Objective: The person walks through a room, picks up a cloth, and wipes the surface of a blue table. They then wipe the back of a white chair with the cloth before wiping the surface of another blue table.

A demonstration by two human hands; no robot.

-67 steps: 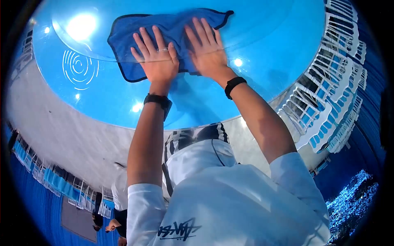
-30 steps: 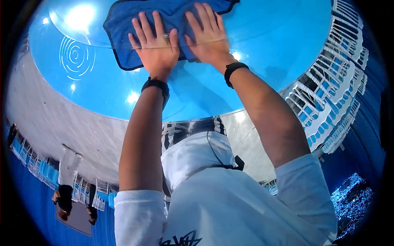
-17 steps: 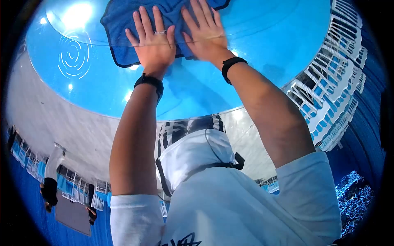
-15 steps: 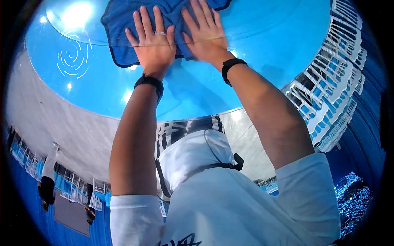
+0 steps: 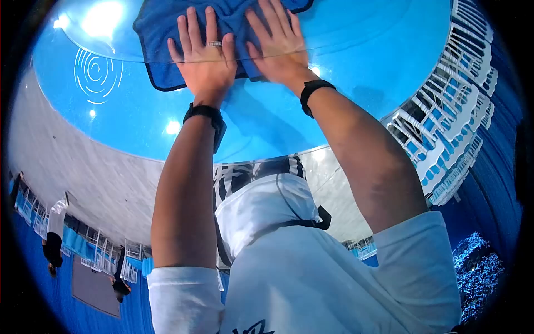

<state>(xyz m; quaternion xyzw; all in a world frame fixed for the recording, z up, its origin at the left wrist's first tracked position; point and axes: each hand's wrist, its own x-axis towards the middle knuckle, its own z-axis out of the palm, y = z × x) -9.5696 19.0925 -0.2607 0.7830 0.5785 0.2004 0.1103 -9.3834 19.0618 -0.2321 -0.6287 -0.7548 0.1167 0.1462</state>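
A dark blue cloth (image 5: 158, 33) with a black edge lies on the glossy blue round tabletop (image 5: 356, 106), at the top of the view. My left hand (image 5: 207, 64) is pressed flat on the cloth with its fingers spread; a small white label shows beside its fingers. To its right, my right hand (image 5: 279, 50) also lies flat on the cloth, fingers stretched out and slightly blurred. Both wrists wear black bands. Neither hand grasps anything. A faint curved edge crosses the tabletop at the level of the hands.
Rows of white chairs (image 5: 439, 117) stand at the right. More white chairs (image 5: 105, 253) are at the lower left, near two people in the distance. The table's rim curves close in front of my body. Blue drapes hang around, with sparkling lights at the lower right.
My left hand has shifted slightly left and up with the cloth's left part. The right hand has barely moved. The distant people at the lower left have changed position.
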